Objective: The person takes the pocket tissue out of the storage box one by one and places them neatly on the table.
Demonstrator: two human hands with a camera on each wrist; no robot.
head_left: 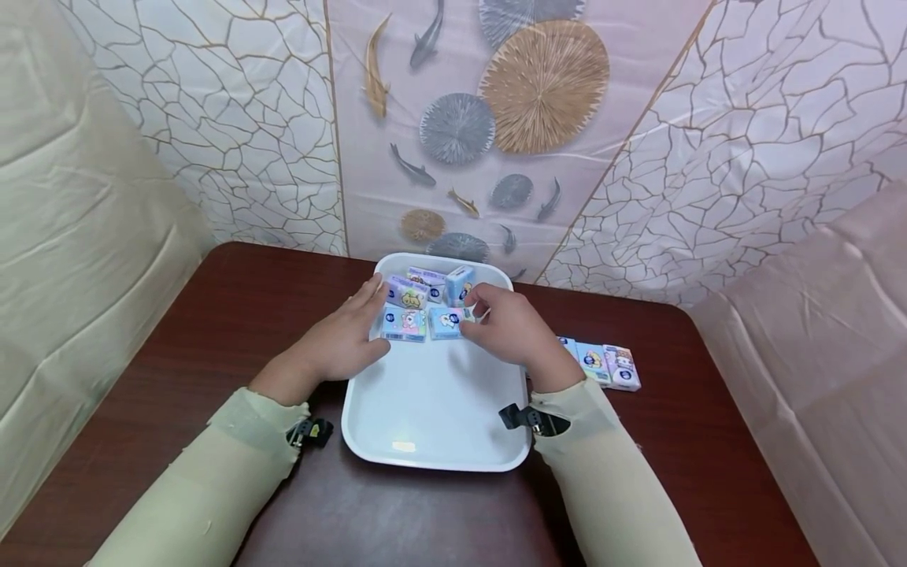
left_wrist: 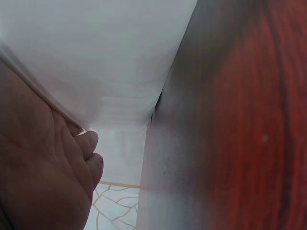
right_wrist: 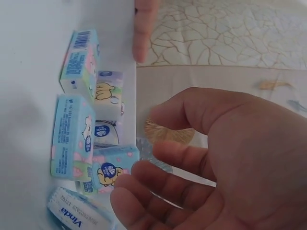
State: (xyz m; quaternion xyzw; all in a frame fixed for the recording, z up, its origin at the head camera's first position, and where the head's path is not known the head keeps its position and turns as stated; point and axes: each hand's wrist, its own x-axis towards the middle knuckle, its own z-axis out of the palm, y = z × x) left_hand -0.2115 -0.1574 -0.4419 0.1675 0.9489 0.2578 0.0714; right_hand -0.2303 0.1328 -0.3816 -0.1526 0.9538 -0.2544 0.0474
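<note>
A white tray (head_left: 432, 409) holds several small packs of tissues at its far end. Two blue tissue packs (head_left: 404, 324) lie in the nearer row. Behind them are two purple packs (head_left: 409, 294) and a blue pack (head_left: 460, 285) standing upright. My left hand (head_left: 343, 331) rests at the tray's left rim, fingers extended and thumb over the inside. My right hand (head_left: 512, 327) hovers by the right-hand packs, its fingers loosely bent and nothing between them. In the right wrist view, a tilted pack marked Vinda (right_wrist: 79, 211) shows below the others; my right hand hides it in the head view.
More tissue packs (head_left: 620, 368) sit in a row on the dark wooden table (head_left: 673, 441) right of the tray, partly behind my right forearm. A patterned cloth (head_left: 453, 197) hangs directly behind the table, with pale cloth on both sides.
</note>
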